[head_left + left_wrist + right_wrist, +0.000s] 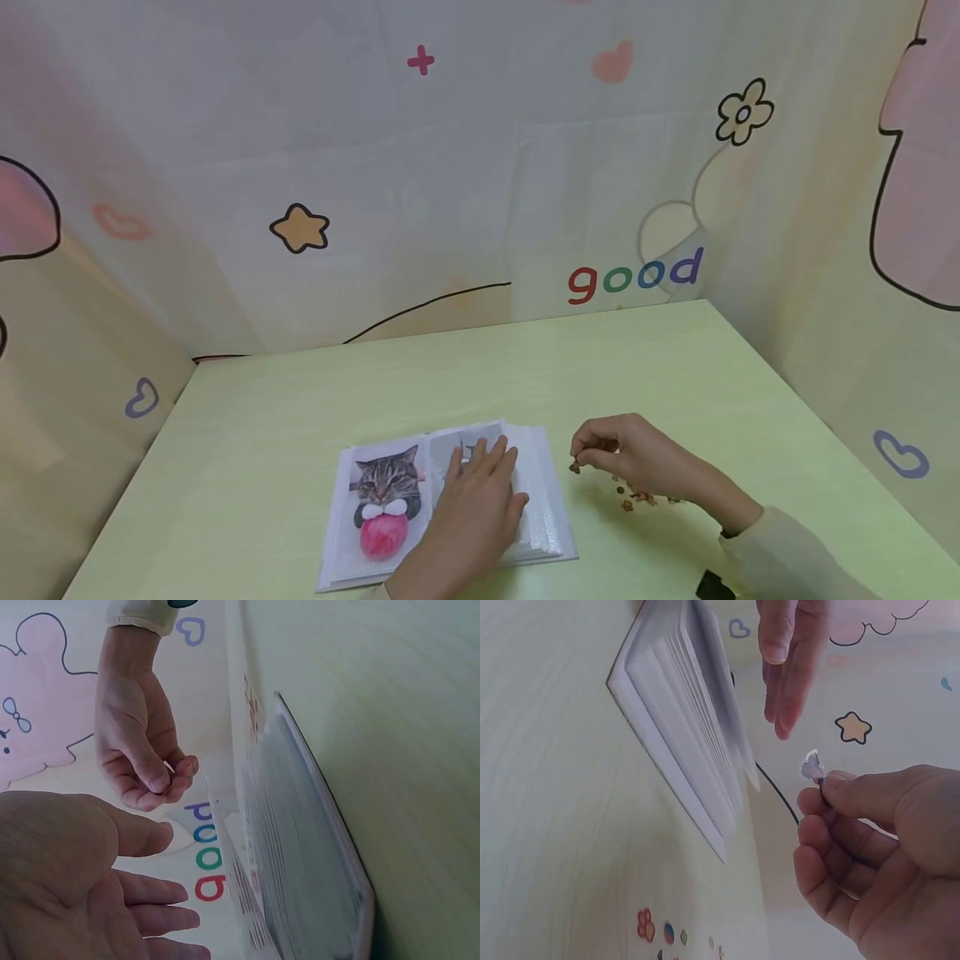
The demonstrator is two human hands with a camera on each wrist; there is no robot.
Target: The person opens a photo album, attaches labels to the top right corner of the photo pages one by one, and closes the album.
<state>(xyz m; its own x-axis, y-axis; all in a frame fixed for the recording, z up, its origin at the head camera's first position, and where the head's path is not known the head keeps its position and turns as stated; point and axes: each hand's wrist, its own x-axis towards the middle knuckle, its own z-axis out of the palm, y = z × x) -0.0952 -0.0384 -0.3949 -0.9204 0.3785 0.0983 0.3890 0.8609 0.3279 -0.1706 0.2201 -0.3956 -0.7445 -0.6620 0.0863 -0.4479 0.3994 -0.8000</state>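
Note:
An open photo album (pixel 533 492) lies on the table, its left page showing a cat picture (pixel 386 492) with a pink ball. Over the right page is my left hand (pixel 474 508), its fingers straight and slightly spread; it covers much of the picture there. In the left wrist view the album pages (pixel 300 840) stand beside that hand. To the right of the album, my right hand (pixel 637 454) pinches a small flat sticker-like piece (pixel 811 765) between thumb and forefinger. Its upper part sticks out past the fingertips and looks pale and wing-shaped.
Several small decorative pieces (pixel 643 497) lie scattered on the table below my right hand; some look like flowers (pixel 646 927). A dark object (pixel 714 586) shows at the bottom edge by the right sleeve. Printed cloth (pixel 375 167) walls in the table (pixel 300 392).

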